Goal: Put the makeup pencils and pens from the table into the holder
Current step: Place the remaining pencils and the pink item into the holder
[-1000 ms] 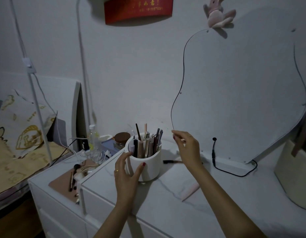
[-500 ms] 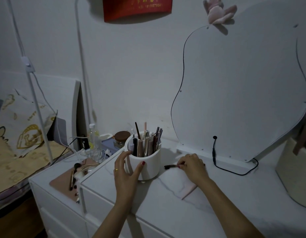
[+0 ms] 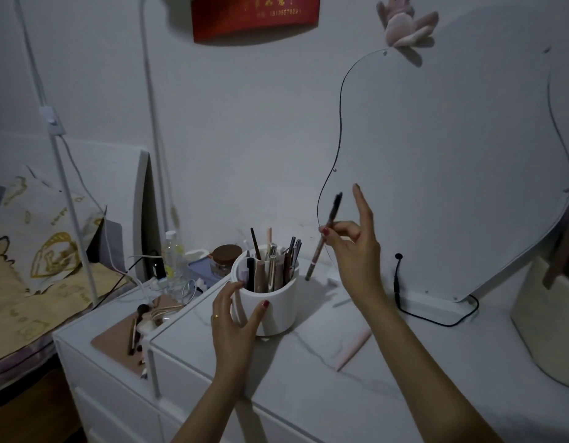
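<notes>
A white round holder [image 3: 276, 311] stands on the white marble-look table [image 3: 356, 394], filled with several makeup pencils and pens [image 3: 272, 266]. My left hand [image 3: 235, 318] wraps around the holder's near left side. My right hand [image 3: 353, 247] is raised just right of the holder, pinching a dark makeup pencil [image 3: 324, 236] that tilts with its lower tip toward the holder. A pale pink pen [image 3: 355, 348] lies on the table under my right forearm. A thin pale stick [image 3: 342, 302] lies near my right wrist.
A large curved mirror [image 3: 452, 171] leans at the back right with a black cable [image 3: 436, 318] at its base. A lower side cabinet [image 3: 82, 343] on the left carries a pink mat with brushes [image 3: 139, 324], a bottle and a jar. A cream basket [image 3: 551, 324] stands far right.
My right hand went down to the table, took hold of the dark pencil lying right of the holder, and lifted it up beside the holder. My left hand stayed on the holder.
</notes>
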